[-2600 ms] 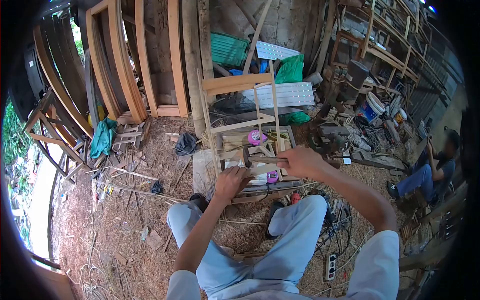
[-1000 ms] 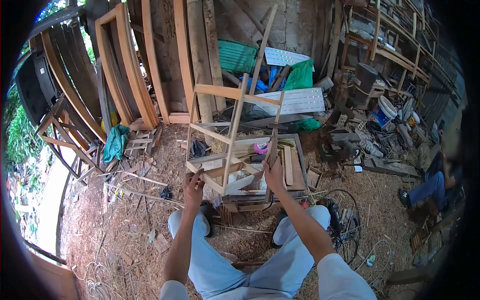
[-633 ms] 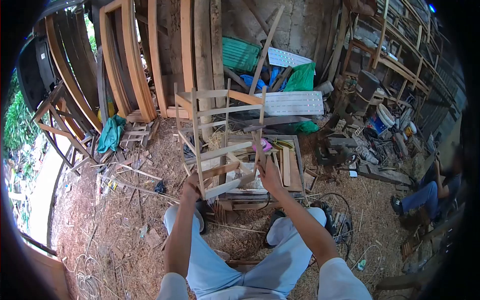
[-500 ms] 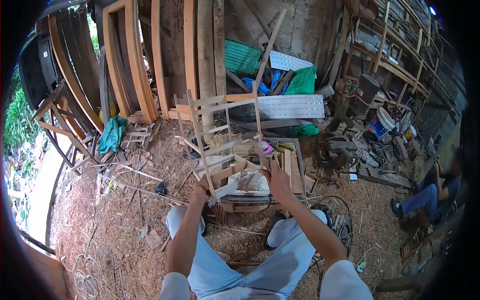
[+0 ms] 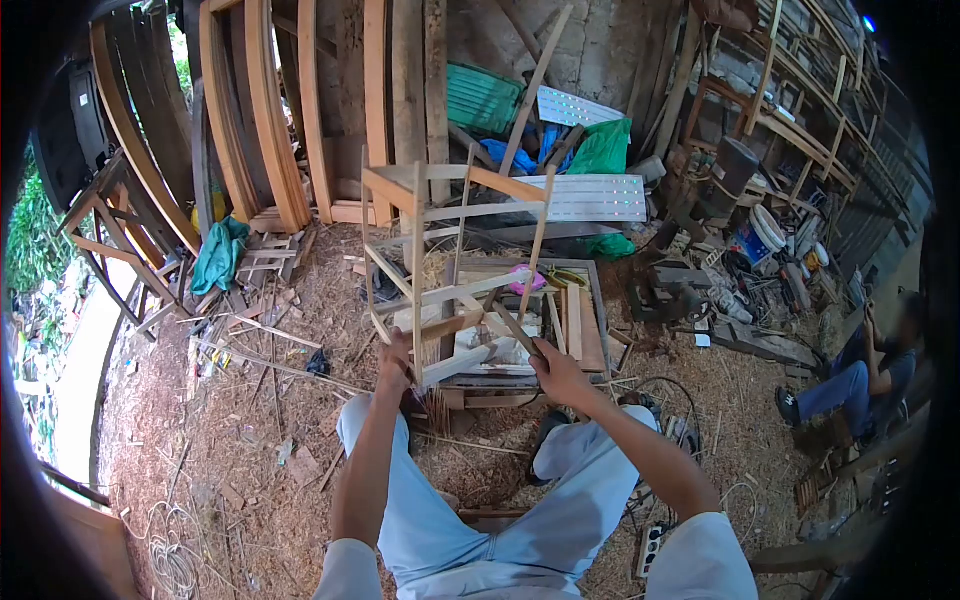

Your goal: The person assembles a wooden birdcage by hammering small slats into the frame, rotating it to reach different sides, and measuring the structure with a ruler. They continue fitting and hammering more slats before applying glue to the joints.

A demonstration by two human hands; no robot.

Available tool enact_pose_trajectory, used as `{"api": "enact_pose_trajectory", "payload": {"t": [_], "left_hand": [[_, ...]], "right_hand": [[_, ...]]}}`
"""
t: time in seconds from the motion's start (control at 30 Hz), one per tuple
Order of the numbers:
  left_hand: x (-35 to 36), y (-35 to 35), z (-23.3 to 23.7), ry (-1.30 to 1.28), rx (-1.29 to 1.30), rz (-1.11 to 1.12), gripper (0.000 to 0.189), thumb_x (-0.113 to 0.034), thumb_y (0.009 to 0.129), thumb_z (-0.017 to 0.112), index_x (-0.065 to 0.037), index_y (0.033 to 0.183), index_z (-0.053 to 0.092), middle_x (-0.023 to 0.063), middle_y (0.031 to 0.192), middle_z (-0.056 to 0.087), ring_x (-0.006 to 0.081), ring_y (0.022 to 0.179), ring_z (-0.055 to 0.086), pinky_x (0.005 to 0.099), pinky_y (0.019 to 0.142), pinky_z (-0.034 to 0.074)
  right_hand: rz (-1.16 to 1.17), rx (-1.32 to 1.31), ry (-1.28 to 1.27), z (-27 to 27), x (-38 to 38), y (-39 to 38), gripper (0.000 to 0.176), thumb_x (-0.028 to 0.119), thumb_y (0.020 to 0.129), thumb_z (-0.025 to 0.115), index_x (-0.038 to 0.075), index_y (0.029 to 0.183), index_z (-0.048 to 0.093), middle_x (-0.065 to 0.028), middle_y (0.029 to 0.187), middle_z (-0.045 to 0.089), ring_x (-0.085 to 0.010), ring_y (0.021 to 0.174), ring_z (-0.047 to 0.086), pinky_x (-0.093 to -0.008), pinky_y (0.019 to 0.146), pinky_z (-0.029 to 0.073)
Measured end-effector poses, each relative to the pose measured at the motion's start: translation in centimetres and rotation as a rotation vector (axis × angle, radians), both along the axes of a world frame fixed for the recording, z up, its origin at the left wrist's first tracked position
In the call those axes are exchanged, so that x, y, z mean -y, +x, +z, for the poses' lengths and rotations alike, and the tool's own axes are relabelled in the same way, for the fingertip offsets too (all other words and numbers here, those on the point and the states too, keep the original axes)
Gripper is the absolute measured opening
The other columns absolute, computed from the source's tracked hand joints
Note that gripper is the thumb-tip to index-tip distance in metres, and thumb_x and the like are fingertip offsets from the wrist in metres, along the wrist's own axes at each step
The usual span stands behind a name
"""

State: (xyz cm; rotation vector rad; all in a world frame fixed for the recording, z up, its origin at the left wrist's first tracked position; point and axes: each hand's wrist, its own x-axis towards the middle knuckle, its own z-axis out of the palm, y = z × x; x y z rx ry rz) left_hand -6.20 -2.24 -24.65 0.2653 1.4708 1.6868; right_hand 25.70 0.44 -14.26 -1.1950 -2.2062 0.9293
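A light wooden frame [image 5: 418, 255] with thin posts and crossbars stands upright over a low work board [image 5: 598, 330]. My left hand [image 5: 396, 362] is closed around the lower part of the frame at its near left corner. My right hand [image 5: 556, 372] grips the handle of a hammer [image 5: 517, 328], whose head end lies near the frame's lower bars. Beyond the hammer, a pink round object [image 5: 527, 280] and loose wood strips [image 5: 574, 322] lie on the board.
Curved wooden frames [image 5: 270, 130] lean at the back left. A green crate [image 5: 484, 98] and white perforated panels [image 5: 585, 198] are behind the board. At the right sits a person [image 5: 862, 375]. Wood shavings [image 5: 260, 410] cover the ground. A power strip [image 5: 650, 550] lies by my right knee.
The wooden frame has turned and now stands more upright. My left hand has shifted slightly left and down. The hammer has moved down and toward me, with my right hand a little lower.
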Motion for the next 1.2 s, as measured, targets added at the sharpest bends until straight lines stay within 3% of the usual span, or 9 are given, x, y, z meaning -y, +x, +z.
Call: {"api": "enact_pose_trajectory", "payload": {"t": [0.23, 0.27, 0.43, 0.6, 0.67, 0.9, 0.93, 1.0, 1.2], "left_hand": [[-0.1, -0.2, 3.1, 0.027, -0.235, 0.038, 0.036, -0.037, 0.097, 0.053, -0.002, 0.089, 0.05, 0.0037, 0.067, 0.052, 0.0124, 0.048, 0.045, 0.0292, 0.043, 0.039], [-1.8, -2.0, -0.4, 0.16, -0.21, -0.024, 0.033, -0.035, 0.097, 0.053, -0.006, 0.084, 0.044, 0.0004, 0.062, 0.048, 0.0105, 0.046, 0.042, 0.0294, 0.041, 0.037], [-1.9, 0.7, 6.9, 0.185, -0.351, -0.091, 0.033, -0.032, 0.098, 0.052, -0.007, 0.081, 0.041, 0.0005, 0.059, 0.047, 0.0102, 0.042, 0.04, 0.0307, 0.036, 0.033], [-3.6, 1.6, 8.1, -0.154, -0.664, 0.026, 0.042, -0.038, 0.097, 0.052, -0.004, 0.074, 0.047, 0.0046, 0.053, 0.045, 0.0145, 0.042, 0.043, 0.0342, 0.037, 0.032], [-2.8, 2.5, 11.0, -0.195, -0.639, -0.034, 0.043, -0.038, 0.097, 0.051, -0.004, 0.071, 0.046, 0.0044, 0.052, 0.044, 0.0148, 0.041, 0.042, 0.0352, 0.036, 0.032], [-3.3, 1.9, 9.3, -0.17, -0.825, 0.024, 0.045, -0.037, 0.098, 0.049, -0.002, 0.07, 0.05, 0.0055, 0.05, 0.045, 0.0152, 0.038, 0.042, 0.0359, 0.033, 0.029], [-3.3, 1.9, 9.5, -0.173, -0.824, 0.023, 0.045, -0.037, 0.098, 0.049, -0.002, 0.07, 0.05, 0.0055, 0.05, 0.045, 0.0152, 0.038, 0.042, 0.0359, 0.033, 0.029], [-2.9, 1.8, 10.3, -0.272, -0.684, -0.121, 0.046, -0.039, 0.095, 0.052, 0.006, 0.094, 0.048, 0.0199, 0.07, 0.062, 0.026, 0.052, 0.061, 0.0406, 0.042, 0.047], [-3.6, 1.7, 10.1, -0.376, -0.678, -0.093, 0.049, -0.041, 0.095, 0.051, 0.008, 0.095, 0.049, 0.021, 0.075, 0.063, 0.0293, 0.061, 0.065, 0.0428, 0.054, 0.05]], "right_hand": [[-0.161, 0.012, -0.013, -4.5, -1.7, -4.2, 0.038, 0.031, 0.098, 0.046, -0.006, 0.096, 0.055, -0.0261, 0.077, 0.061, -0.0439, 0.074, 0.06, -0.0512, 0.067, 0.044], [-0.16, 0.008, -0.05, -5.2, -2.1, -4.5, 0.042, 0.035, 0.099, 0.043, -0.005, 0.097, 0.056, -0.0249, 0.075, 0.061, -0.042, 0.072, 0.061, -0.0495, 0.065, 0.045], [-0.258, -0.049, -0.134, -7.6, -2.8, -5.0, 0.043, 0.036, 0.099, 0.041, -0.004, 0.097, 0.059, -0.0203, 0.072, 0.061, -0.0352, 0.066, 0.061, -0.0456, 0.062, 0.046], [-0.248, -0.035, -0.386, -6.7, -2.4, -4.5, 0.042, 0.035, 0.099, 0.042, -0.003, 0.095, 0.06, -0.0151, 0.069, 0.06, -0.0271, 0.054, 0.058, -0.042, 0.051, 0.046], [-0.253, -0.086, -0.116, -9.0, -3.4, -4.5, 0.042, 0.036, 0.098, 0.043, -0.003, 0.094, 0.059, -0.014, 0.068, 0.059, -0.0255, 0.05, 0.057, -0.0406, 0.048, 0.044], [-0.242, -0.111, -0.358, -5.5, -2.3, -4.7, 0.044, 0.038, 0.098, 0.043, -0.003, 0.091, 0.059, -0.0139, 0.069, 0.059, -0.0259, 0.057, 0.059, -0.0409, 0.053, 0.048], [-0.232, -0.098, -0.337, -5.7, -2.1, -4.8, 0.046, 0.037, 0.098, 0.043, -0.006, 0.095, 0.059, -0.0196, 0.074, 0.061, -0.0324, 0.061, 0.062, -0.0442, 0.057, 0.049], [-0.221, -0.087, -0.323, -6.5, -2.1, -4.8, 0.047, 0.035, 0.097, 0.042, -0.009, 0.098, 0.059, -0.0254, 0.079, 0.064, -0.0389, 0.065, 0.065, -0.0475, 0.061, 0.051], [-0.231, -0.099, -0.584, -5.9, -2.3, -4.7, 0.048, 0.035, 0.098, 0.041, -0.009, 0.1, 0.059, -0.0282, 0.088, 0.064, -0.043, 0.08, 0.064, -0.0489, 0.071, 0.05]]}}
